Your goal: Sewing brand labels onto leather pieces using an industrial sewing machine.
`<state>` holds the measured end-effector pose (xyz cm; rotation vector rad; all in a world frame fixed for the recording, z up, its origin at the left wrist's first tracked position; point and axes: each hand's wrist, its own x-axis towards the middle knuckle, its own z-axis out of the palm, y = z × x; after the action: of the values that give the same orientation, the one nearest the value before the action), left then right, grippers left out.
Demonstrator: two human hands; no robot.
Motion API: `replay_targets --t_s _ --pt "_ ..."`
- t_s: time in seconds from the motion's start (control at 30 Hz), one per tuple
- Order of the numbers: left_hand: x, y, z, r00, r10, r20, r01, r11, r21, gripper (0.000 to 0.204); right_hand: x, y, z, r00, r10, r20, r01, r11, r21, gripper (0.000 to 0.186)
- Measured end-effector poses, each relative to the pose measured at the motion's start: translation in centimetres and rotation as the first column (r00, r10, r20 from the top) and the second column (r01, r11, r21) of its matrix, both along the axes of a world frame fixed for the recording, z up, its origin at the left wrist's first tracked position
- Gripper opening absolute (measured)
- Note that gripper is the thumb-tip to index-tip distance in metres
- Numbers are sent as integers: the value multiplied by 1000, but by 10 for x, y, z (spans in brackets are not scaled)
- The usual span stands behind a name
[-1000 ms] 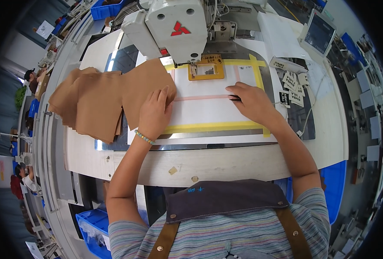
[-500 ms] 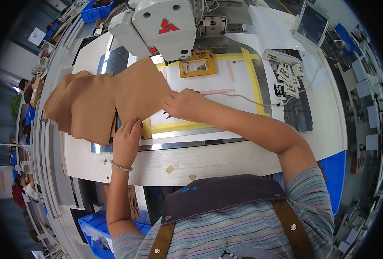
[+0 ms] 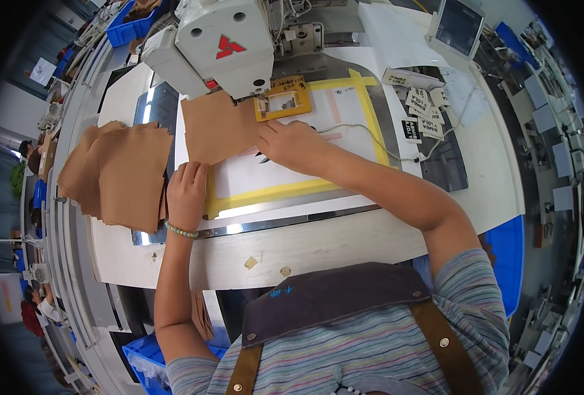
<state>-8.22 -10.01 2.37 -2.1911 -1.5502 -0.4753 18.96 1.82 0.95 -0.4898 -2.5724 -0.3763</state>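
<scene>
A flat brown panel, leather or fabric, lies over the white taped work plate, its upper right corner by the yellow clamp frame under the sewing head. My left hand is closed at the panel's lower left corner, fingertips together on its edge. My right hand pinches its right edge, close below the clamp frame. Small dark pointed blades poke out beneath my right hand; the rest of that tool is mostly hidden. Left of my left hand sits a fanned stack of similar brown panels.
The white sewing machine head overhangs the plate. Yellow tape borders the plate. To the right lie a string, several fabric labels and a small carton, with a screen behind. Blue bins stand below the table.
The brown panel has come off the stack and moved right relative to the plate, toward the clamp frame, with both hands. The stack now shows uncovered. The whole view has shifted slightly.
</scene>
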Motion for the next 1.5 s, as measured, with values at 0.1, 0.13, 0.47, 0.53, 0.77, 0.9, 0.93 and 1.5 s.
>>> replay_targets --t_s 0.1,0.13,0.47,0.53,0.77,0.9,0.93,1.5 --pt "21 28 -3 993 -115 -31 115 993 -2 23 32 1 7 995 -84 59 84 996 3 14" --pt "26 37 -7 993 -116 -28 116 993 -3 23 45 0 8 985 -123 120 126 992 -21 14" --pt "58 61 -12 978 -200 -60 190 971 -143 25 132 -8 11 959 -272 81 284 924 -256 26" --pt "56 50 -9 991 -132 -33 129 988 -87 29 137 -15 13 956 -287 61 293 932 -214 33" --pt "68 32 -4 992 -66 105 97 943 -320 55 141 -27 -7 944 -310 114 328 921 -210 45" --pt "61 24 -10 988 -95 121 126 949 -288 54 139 -28 -11 961 -263 86 277 915 -294 44" --pt "59 21 -11 987 -96 128 130 948 -290 54 138 -30 -10 966 -246 80 259 901 -349 46" --pt "61 16 -14 974 1 228 60 963 -262 58 133 -30 -7 958 -271 98 288 887 -360 53"
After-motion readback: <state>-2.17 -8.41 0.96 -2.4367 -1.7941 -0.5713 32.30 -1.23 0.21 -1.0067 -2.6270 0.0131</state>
